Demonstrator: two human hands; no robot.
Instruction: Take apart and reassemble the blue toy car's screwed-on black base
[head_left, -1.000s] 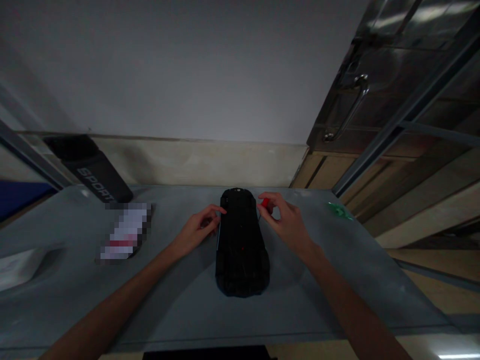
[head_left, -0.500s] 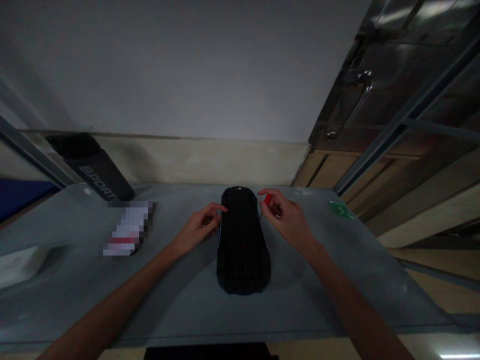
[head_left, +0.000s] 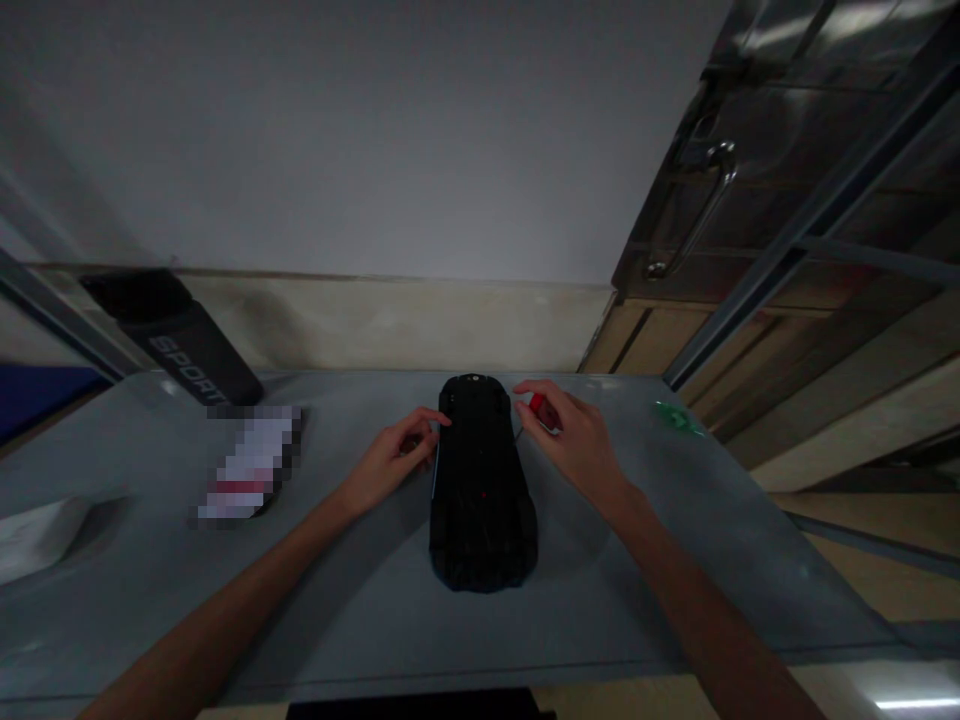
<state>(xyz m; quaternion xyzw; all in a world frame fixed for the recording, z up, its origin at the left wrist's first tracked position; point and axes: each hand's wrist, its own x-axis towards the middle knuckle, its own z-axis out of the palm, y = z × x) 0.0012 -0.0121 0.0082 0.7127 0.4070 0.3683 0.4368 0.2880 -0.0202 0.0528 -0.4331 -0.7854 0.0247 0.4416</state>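
A black toy car lies on the grey table, and its dark, flat underside appears to face up. My left hand is at the car's left edge, index finger resting on top of the edge and the other fingers curled beside it. To the right of the car, my right hand pinches a small screwdriver with a red handle. Its thin shaft slants down toward the car's right side. Where the tip ends is too dark to tell.
A dark bottle marked SPORT lies tilted at the back left, near a blurred-out phone-like item. A white object is at the far left, and a green plastic piece at the right. Behind the table stands a wall.
The whole view has shifted slightly left. My right fingers have turned a little around the red handle. My left hand and the car keep their places.
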